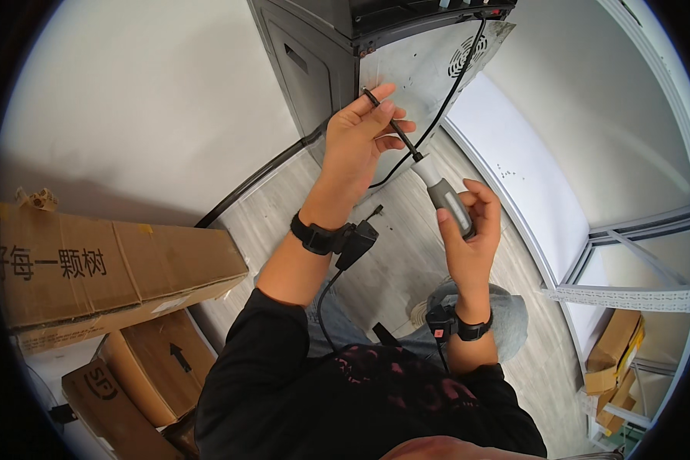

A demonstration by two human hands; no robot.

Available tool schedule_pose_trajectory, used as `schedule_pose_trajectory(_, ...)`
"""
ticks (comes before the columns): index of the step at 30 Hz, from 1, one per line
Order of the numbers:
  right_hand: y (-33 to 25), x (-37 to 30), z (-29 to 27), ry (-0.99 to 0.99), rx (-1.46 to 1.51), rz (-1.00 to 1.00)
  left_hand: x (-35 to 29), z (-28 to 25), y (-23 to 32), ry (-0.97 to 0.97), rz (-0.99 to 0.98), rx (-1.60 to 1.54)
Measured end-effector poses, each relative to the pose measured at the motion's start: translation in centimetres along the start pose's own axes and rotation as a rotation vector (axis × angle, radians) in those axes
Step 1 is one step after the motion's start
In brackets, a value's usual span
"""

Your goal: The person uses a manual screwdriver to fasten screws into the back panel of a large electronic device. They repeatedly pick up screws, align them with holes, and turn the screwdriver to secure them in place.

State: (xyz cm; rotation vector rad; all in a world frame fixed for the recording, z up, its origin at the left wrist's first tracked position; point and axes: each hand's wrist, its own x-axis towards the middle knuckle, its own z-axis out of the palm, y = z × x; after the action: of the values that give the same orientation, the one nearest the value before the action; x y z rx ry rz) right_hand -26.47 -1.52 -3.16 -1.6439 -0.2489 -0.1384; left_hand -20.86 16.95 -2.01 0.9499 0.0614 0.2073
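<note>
A screwdriver (443,193) with a grey and white handle and a long dark shaft slants between my two hands. My right hand (473,245) is closed around the end of its handle. Up at the tip, my left hand (357,146) pinches the shaft with thumb and forefinger, the other fingers loosely curled beside it. The very tip lies near the left forefinger, and whether a small part sits on it is too fine to make out. Just beyond the hands stands a dark cabinet-like machine (314,73) with a pale metal panel (414,69) on its back.
A black cable (452,90) hangs down past the vented panel to the floor. Large cardboard boxes (123,264) are stacked at left. White panels and a metal frame (629,295) line the right side, with more cardboard (615,345) there. A cable end (376,211) shows near the left wrist.
</note>
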Motion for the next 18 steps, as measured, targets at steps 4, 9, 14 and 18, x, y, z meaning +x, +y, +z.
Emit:
schedule_pose_trajectory(4, 1.3, 0.3, -0.2, 0.073, -0.254, -0.232, 0.3, -0.1, -0.2, -0.036, 0.001, -0.002)
schedule_pose_trajectory(9, -0.7, 0.5, -0.4, -0.119, 0.067, 0.212, 0.5, -0.8, -0.5, -0.052, 0.024, 0.003)
schedule_pose_trajectory(14, -0.1, 0.2, 0.2, -0.128, 0.149, 0.204, 0.3, -0.8, -0.3, -0.033, -0.009, -0.021)
schedule_pose_trajectory(18, 1.8, 0.2, 0.6, -0.07, -0.086, -0.063, 0.4, -0.6, -0.2, 0.015, -0.02, 0.065)
